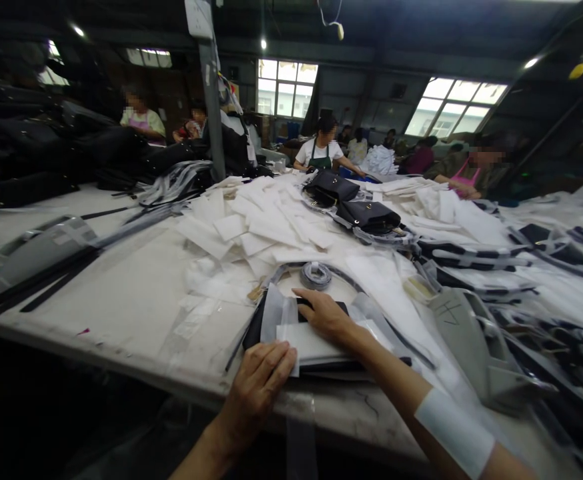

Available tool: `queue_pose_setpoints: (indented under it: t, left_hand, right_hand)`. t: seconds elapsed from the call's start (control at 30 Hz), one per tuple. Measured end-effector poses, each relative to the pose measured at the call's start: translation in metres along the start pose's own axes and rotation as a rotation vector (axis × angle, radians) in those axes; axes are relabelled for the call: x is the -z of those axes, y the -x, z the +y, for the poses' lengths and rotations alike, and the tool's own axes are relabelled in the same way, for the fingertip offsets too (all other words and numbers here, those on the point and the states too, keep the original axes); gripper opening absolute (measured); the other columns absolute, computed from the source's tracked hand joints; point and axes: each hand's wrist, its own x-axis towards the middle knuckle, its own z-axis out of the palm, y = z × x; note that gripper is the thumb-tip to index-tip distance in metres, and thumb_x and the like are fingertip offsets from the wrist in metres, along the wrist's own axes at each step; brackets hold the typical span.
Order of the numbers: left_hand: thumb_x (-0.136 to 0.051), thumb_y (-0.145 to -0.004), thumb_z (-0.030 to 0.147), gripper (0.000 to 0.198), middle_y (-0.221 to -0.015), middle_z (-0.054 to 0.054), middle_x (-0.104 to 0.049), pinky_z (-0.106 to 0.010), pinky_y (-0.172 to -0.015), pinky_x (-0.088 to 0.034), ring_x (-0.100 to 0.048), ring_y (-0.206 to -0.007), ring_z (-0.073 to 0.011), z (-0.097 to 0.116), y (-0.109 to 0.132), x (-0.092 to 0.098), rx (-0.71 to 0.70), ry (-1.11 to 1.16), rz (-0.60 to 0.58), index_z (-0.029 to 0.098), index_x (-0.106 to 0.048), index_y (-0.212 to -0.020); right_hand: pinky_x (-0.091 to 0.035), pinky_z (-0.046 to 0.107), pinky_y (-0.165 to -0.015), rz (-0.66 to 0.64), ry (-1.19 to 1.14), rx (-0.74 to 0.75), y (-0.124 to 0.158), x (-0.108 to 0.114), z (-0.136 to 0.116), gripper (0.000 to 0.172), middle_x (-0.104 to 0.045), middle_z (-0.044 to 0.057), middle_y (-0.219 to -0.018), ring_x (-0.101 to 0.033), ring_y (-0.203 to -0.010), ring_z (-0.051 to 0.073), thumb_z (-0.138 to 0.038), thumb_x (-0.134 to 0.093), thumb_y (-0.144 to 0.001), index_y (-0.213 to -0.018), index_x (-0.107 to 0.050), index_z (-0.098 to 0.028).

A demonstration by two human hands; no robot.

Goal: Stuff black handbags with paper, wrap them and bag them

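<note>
A flat black bag piece (pixel 266 320) wrapped partly in white paper (pixel 311 343) lies at the near edge of the work table (pixel 136 293). My left hand (pixel 260 383) rests flat on the paper's near left corner, fingers stretched out. My right hand (pixel 324 313) lies flat across the top of the piece, fingers pointing left and pressing it down. A white band sits on my right forearm. Just behind the piece lies a small roll of tape (pixel 315 275).
Several white paper sheets (pixel 266 227) cover the table's middle, with two finished black handbags (pixel 366 215) beyond. Grey and black straps (pixel 46 257) lie at the left, striped wrapped pieces (pixel 476 257) at the right. Other people sit working at the far end.
</note>
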Motion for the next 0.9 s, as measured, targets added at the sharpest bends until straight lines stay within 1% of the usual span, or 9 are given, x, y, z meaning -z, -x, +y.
queue_pose_setpoints:
  t: [0.07,0.13,0.27,0.5,0.57,0.67,0.73,0.8,0.9]
  left_hand:
    - [-0.038,-0.102,0.011,0.034,-0.116,-0.011,-0.069,-0.035,-0.099,-0.050,-0.060,-0.115,-0.0194,0.000,0.000,0.001,-0.013,-0.005,-0.015,0.015,-0.060,-0.127]
    - [-0.036,-0.103,0.012,0.034,-0.116,-0.010,-0.069,-0.035,-0.100,-0.049,-0.060,-0.116,-0.0194,0.000,0.001,0.001,-0.013,-0.011,-0.017,0.015,-0.060,-0.127]
    - [-0.039,-0.102,0.012,0.033,-0.115,-0.010,-0.069,-0.035,-0.101,-0.048,-0.060,-0.114,-0.0187,0.000,0.002,-0.001,0.002,-0.008,-0.003,0.016,-0.061,-0.126]
    - [-0.041,-0.099,0.007,0.033,-0.117,-0.009,-0.069,-0.044,-0.111,-0.042,-0.053,-0.129,-0.0232,0.000,-0.001,0.000,-0.017,0.005,0.000,0.014,-0.061,-0.125]
    - [-0.041,-0.100,0.007,0.034,-0.118,-0.010,-0.068,-0.038,-0.108,-0.045,-0.056,-0.125,-0.0207,0.000,0.000,0.000,-0.010,0.031,-0.009,0.013,-0.059,-0.128]
    - [-0.041,-0.101,0.009,0.034,-0.120,-0.009,-0.068,-0.034,-0.103,-0.048,-0.058,-0.121,-0.0187,-0.001,0.001,-0.001,-0.003,0.048,0.001,0.015,-0.058,-0.130]
    - [-0.041,-0.102,0.010,0.034,-0.121,-0.009,-0.068,-0.034,-0.102,-0.048,-0.059,-0.120,-0.0188,-0.001,0.002,-0.002,-0.012,0.056,0.006,0.015,-0.057,-0.131]
    - [-0.039,-0.102,0.011,0.035,-0.122,-0.009,-0.068,-0.033,-0.101,-0.047,-0.059,-0.120,-0.0189,-0.001,0.003,-0.002,-0.012,0.060,0.006,0.014,-0.057,-0.131]
    - [-0.036,-0.102,0.012,0.036,-0.121,-0.009,-0.068,-0.032,-0.101,-0.047,-0.059,-0.118,-0.0186,0.000,0.001,0.000,-0.014,0.051,0.016,0.014,-0.056,-0.132]
  right_hand:
    - [-0.042,0.039,-0.108,0.097,-0.056,-0.006,0.006,0.002,0.001,0.051,-0.060,0.010,-0.137,-0.057,-0.125,0.020,-0.013,-0.042,-0.091,-0.140,-0.053,-0.017]
    - [-0.042,0.037,-0.110,0.113,-0.100,0.047,0.009,0.003,0.001,0.051,-0.064,0.006,-0.132,-0.059,-0.123,0.018,-0.008,-0.042,-0.087,-0.132,-0.062,-0.019]
    - [-0.043,0.036,-0.109,-0.002,-0.077,0.106,0.007,0.003,-0.002,0.047,-0.071,0.005,-0.120,-0.064,-0.117,0.017,-0.001,-0.045,-0.078,-0.107,-0.076,-0.021]
    - [-0.029,0.053,-0.115,-0.097,0.031,0.117,0.005,0.011,-0.012,0.046,-0.068,0.005,-0.127,-0.057,-0.126,0.026,-0.001,-0.048,-0.081,-0.113,-0.072,-0.025]
    - [-0.030,0.052,-0.115,-0.009,0.047,0.158,0.022,0.017,-0.019,0.040,-0.068,0.009,-0.126,-0.056,-0.127,0.026,-0.006,-0.047,-0.087,-0.116,-0.070,-0.021]
    - [-0.040,0.044,-0.109,0.118,0.025,0.365,0.070,0.026,-0.035,0.033,-0.072,0.009,-0.116,-0.063,-0.115,0.021,-0.011,-0.046,-0.093,-0.118,-0.066,-0.019]
    - [-0.047,0.037,-0.100,0.029,0.016,0.491,0.109,0.028,-0.045,0.031,-0.073,0.006,-0.111,-0.065,-0.105,0.018,-0.012,-0.045,-0.095,-0.117,-0.064,-0.022]
    - [-0.048,0.036,-0.099,-0.045,0.078,0.537,0.142,0.021,-0.051,0.028,-0.072,0.005,-0.114,-0.064,-0.107,0.019,-0.016,-0.045,-0.098,-0.120,-0.061,-0.023]
    - [-0.049,0.038,-0.101,0.077,0.289,0.578,0.167,-0.010,-0.047,0.030,-0.069,0.006,-0.125,-0.062,-0.114,0.022,-0.024,-0.043,-0.101,-0.126,-0.059,-0.023]
